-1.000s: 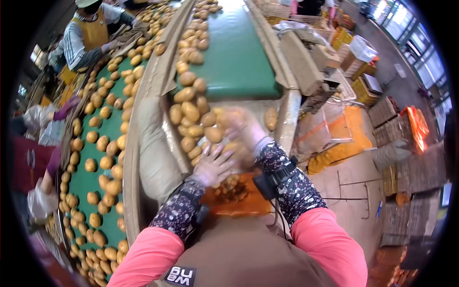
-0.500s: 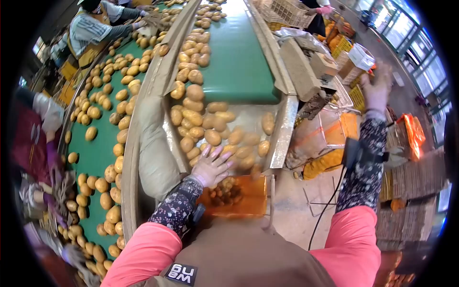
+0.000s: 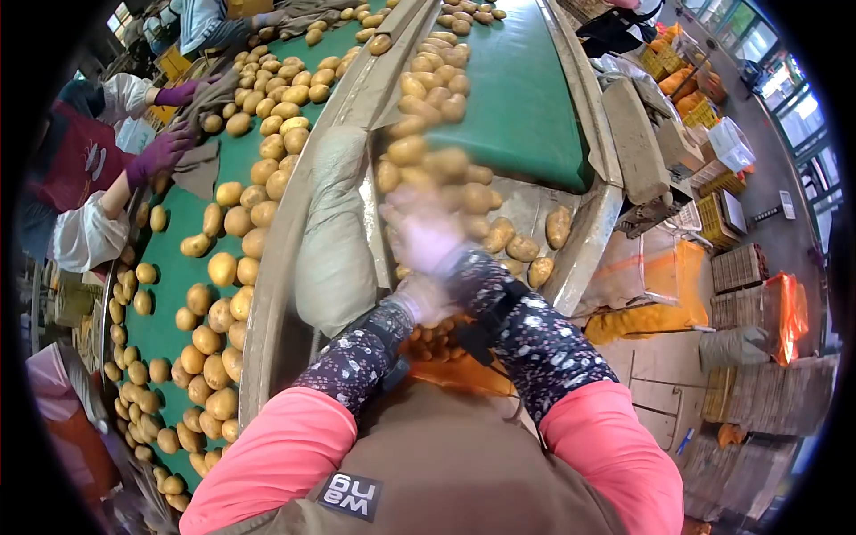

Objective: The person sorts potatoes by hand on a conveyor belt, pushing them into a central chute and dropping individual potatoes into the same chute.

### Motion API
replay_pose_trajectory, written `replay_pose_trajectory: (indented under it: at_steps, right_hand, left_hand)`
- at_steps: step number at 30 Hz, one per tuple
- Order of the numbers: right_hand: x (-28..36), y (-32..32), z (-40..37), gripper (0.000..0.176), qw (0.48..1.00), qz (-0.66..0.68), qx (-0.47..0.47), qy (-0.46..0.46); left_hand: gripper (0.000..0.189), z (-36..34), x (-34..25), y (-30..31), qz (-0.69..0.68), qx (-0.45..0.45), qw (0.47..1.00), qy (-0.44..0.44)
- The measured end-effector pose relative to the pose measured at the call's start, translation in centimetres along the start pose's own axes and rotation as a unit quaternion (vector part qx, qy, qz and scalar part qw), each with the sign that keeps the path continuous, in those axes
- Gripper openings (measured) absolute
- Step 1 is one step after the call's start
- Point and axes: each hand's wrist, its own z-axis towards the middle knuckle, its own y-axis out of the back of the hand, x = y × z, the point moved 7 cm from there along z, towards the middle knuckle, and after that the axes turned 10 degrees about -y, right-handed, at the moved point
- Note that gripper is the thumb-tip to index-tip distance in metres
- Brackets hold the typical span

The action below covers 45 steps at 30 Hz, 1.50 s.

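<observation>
Potatoes [image 3: 523, 247] lie in the metal chute [image 3: 596, 234] in front of me, several of them smeared by motion. My right hand [image 3: 428, 234] reaches across to the left side of the chute and is over the potatoes there. Blur hides how its fingers are set. My left hand [image 3: 423, 300] is at the chute's lower mouth, just under my right wrist, and its fingers are mostly hidden. Below the mouth, an orange bag [image 3: 481, 378] holds more potatoes, partly covered by my forearms.
A green belt [image 3: 526, 98] feeds the chute from above. Left of a padded divider [image 3: 334, 241] runs another green belt [image 3: 183, 267] with many potatoes. A co-worker's purple-gloved hand [image 3: 160, 153] holds a grey cloth there. Stacked cardboard [image 3: 785, 397] and crates stand at right.
My right hand has come from far out on the right to the potatoes in the chute. My left hand has drawn back toward the chute's mouth. The view has shifted.
</observation>
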Motion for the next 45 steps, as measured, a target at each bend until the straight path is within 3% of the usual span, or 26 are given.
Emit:
replay_pose_trajectory:
  at_steps: [1, 4, 5, 8, 10, 12, 13, 16, 17, 19, 22, 23, 26, 28, 30, 34, 37, 40, 43, 45]
  right_hand:
    - [-0.2, -0.9, 0.0, 0.042, 0.999, -0.035, 0.003, -0.006]
    - [-0.7, -2.1, 0.4, 0.043, 0.996, -0.09, -0.003, -0.025]
    - [-1.4, -1.4, 0.7, 0.043, 0.996, -0.077, -0.013, -0.03]
    - [-4.8, -0.7, 1.4, 0.043, 0.981, -0.112, -0.107, -0.116]
    - [-8.0, 1.6, 0.8, 0.04, 0.963, -0.125, -0.192, -0.14]
    - [-9.8, 2.3, 1.8, 0.04, 0.977, -0.076, -0.063, -0.192]
    - [-10.0, 2.7, 1.8, 0.041, 0.975, -0.05, 0.004, -0.218]
    - [-10.4, 3.6, 1.5, 0.038, 0.968, -0.027, 0.033, -0.248]
    - [-11.0, 3.8, 0.9, 0.038, 0.962, 0.087, 0.009, -0.258]
    - [-12.8, 3.6, -0.6, 0.038, 0.913, 0.307, -0.042, -0.265]
    - [-15.0, 3.3, -1.5, 0.04, 0.797, 0.525, -0.143, -0.263]
    - [-15.2, 2.6, -2.0, 0.045, 0.707, 0.649, -0.118, -0.253]
    - [-12.8, 4.8, -3.5, 0.042, 0.555, 0.791, -0.071, -0.245]
    - [-11.6, 5.9, -3.9, 0.045, 0.545, 0.813, -0.028, -0.204]
    - [-10.8, 6.1, -4.8, 0.041, 0.459, 0.87, -0.025, -0.176]
    - [-10.5, 6.7, -6.6, 0.048, 0.406, 0.899, 0.008, -0.167]
    - [-11.0, 9.0, -8.7, 0.046, 0.671, 0.713, -0.068, -0.192]
    - [-11.1, 11.6, -10.1, 0.049, 0.768, 0.596, -0.098, -0.212]
    - [-12.8, 16.5, -12.4, 0.048, 0.855, 0.429, -0.231, -0.176]
    - [-13.8, 22.9, -15.3, 0.049, 0.859, 0.296, -0.368, -0.197]
  left_hand:
    - [0.057, 0.9, 1.0, -1.3, -0.066, -0.053, 0.996, 0.001]
    - [0.064, 1.5, 1.3, -0.6, -0.007, -0.284, 0.956, -0.074]
    - [0.059, 2.0, 1.2, -0.5, -0.024, -0.314, 0.943, -0.109]
    - [0.053, 1.2, -1.0, 0.0, 0.188, -0.231, 0.947, -0.123]
    - [0.045, 0.9, -0.9, 0.3, 0.21, -0.284, 0.92, -0.17]
    - [0.043, 1.0, -0.6, -0.8, 0.238, -0.368, 0.874, -0.208]
    - [0.044, 0.7, -0.7, -0.5, 0.227, -0.359, 0.881, -0.207]
    - [0.047, 0.3, -1.0, 0.0, 0.202, -0.35, 0.891, -0.205]
    - [0.047, 0.5, -0.9, -0.3, 0.196, -0.359, 0.889, -0.204]
    - [0.047, 0.9, -0.8, -0.6, 0.194, -0.374, 0.883, -0.208]
    - [0.048, 1.0, -0.9, -0.6, 0.193, -0.379, 0.879, -0.215]
    - [0.048, 1.0, -0.9, -0.5, 0.191, -0.373, 0.883, -0.213]
    - [0.047, 0.3, -1.2, 0.1, 0.182, -0.375, 0.882, -0.218]
    - [0.046, 0.1, -1.2, 0.3, 0.177, -0.401, 0.869, -0.228]
    - [0.045, -0.1, -1.3, 0.2, 0.176, -0.441, 0.847, -0.238]
    - [0.043, 0.1, -1.1, -0.2, 0.195, -0.424, 0.856, -0.223]
    - [0.043, 0.3, -1.1, -0.4, 0.208, -0.436, 0.847, -0.221]
    - [0.043, 0.2, -1.2, -0.4, 0.209, -0.431, 0.852, -0.212]
    - [0.043, 0.4, -0.9, -0.7, 0.198, -0.431, 0.855, -0.211]
    - [0.043, 0.5, -0.7, -1.0, 0.195, -0.438, 0.851, -0.212]
